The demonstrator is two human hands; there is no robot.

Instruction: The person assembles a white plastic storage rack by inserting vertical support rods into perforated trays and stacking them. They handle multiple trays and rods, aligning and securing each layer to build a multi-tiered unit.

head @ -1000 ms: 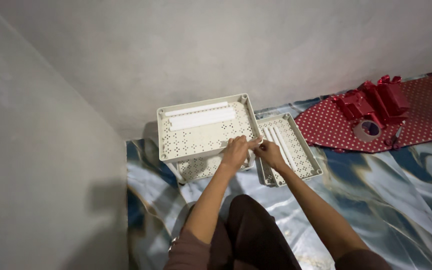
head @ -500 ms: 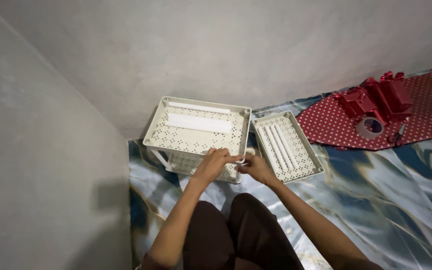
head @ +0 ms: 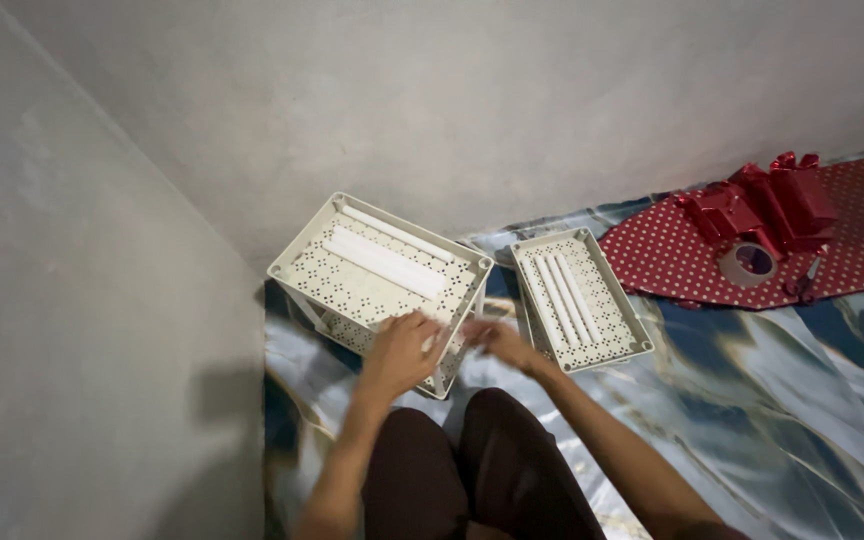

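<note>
Bare grey plaster walls meet in a corner above a floor spread with a glossy blue-and-white marbled sheet [head: 752, 400]. The left hand [head: 400, 352], fingers curled, grips the near edge of a cream perforated plastic shelf tray [head: 377, 275] holding white rods, raised on legs directly ahead of it. The right hand [head: 497, 340], blurred, sits just beside that same near corner; its grip cannot be told. A second cream perforated tray [head: 580, 298] lies just beyond the right hand. Farther right, well apart, red polka-dot wrapping paper [head: 692, 262] carries red ribbon bows [head: 767, 205] and a tape roll [head: 747, 263].
</note>
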